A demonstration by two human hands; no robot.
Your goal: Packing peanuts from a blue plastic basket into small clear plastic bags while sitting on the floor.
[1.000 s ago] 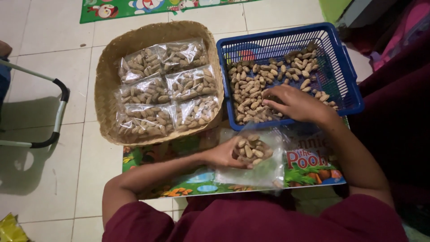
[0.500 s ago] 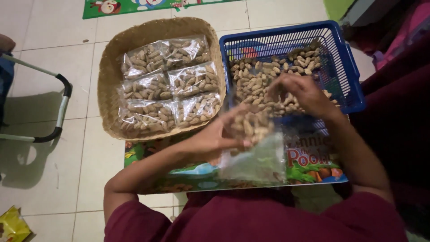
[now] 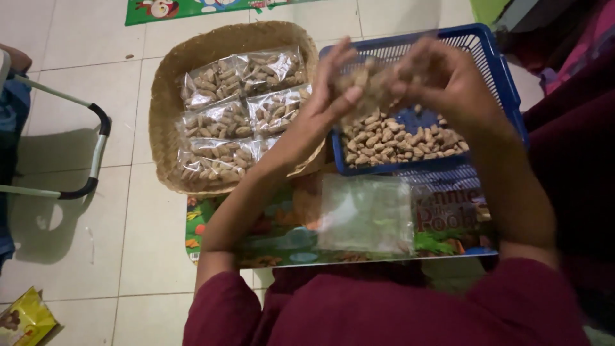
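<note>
Clear plastic made the little bag of peanuts (image 3: 368, 80) that both hands held up together, just over the blue basket (image 3: 496, 70). The left hand (image 3: 327, 96) was on the bag's left side, with its fingers curled and its thumb pressed against the plastic. The right hand (image 3: 442, 74) was on the bag's right side, cupped and closed around the bag's other end. So the bag sat right between the two hands, and its long way ran from one hand across to the other. Both hands touched it, so neither one was nearer. The picture was blurry there, so the bag's top could not be seen well. Loose peanuts (image 3: 400, 138) lay in the basket just under the hands. Out past the left hand sat a woven tray (image 3: 170, 77) with filled peanut bags (image 3: 234, 112) lying flat in it. Nearer the person's body, under the arms, empty clear bags (image 3: 365, 214) lay on a bright picture mat (image 3: 269, 237).
</note>
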